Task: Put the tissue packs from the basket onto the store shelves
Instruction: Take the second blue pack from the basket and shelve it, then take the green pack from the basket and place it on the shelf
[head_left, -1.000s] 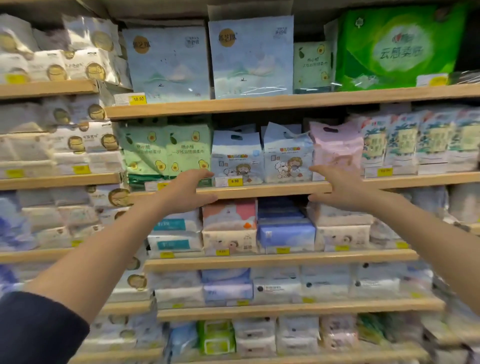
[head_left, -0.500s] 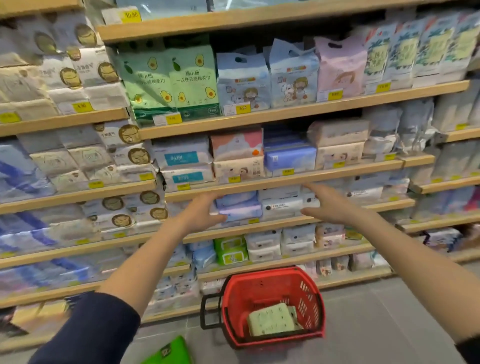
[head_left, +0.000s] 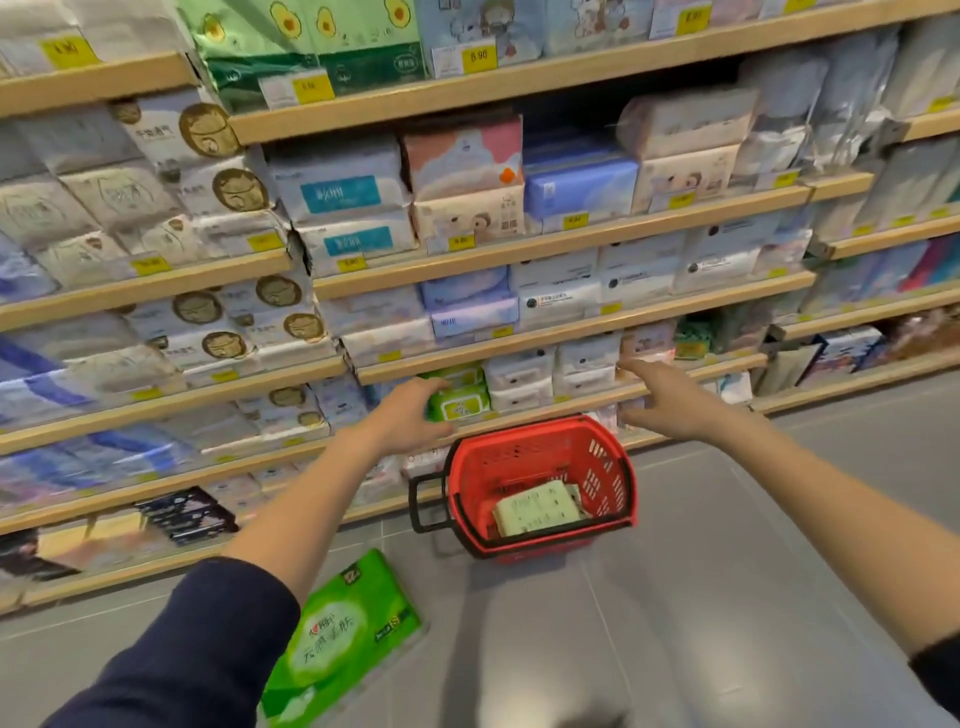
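Red basket (head_left: 540, 483) – one pale-green pack (head_left: 537, 509) half-hidden, both hands (head_left: 410, 415) (head_left: 670, 400) open, empty.

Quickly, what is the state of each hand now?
Left hand: open, holding nothing.
Right hand: open, fingers spread, holding nothing.

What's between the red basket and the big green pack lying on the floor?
In the head view, only bare grey floor lies between the red basket and the big green pack; the basket's black handle points toward it.

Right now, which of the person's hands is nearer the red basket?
Too close to call. The left hand hovers up-left of the red basket, the right hand up-right; both are empty and open.
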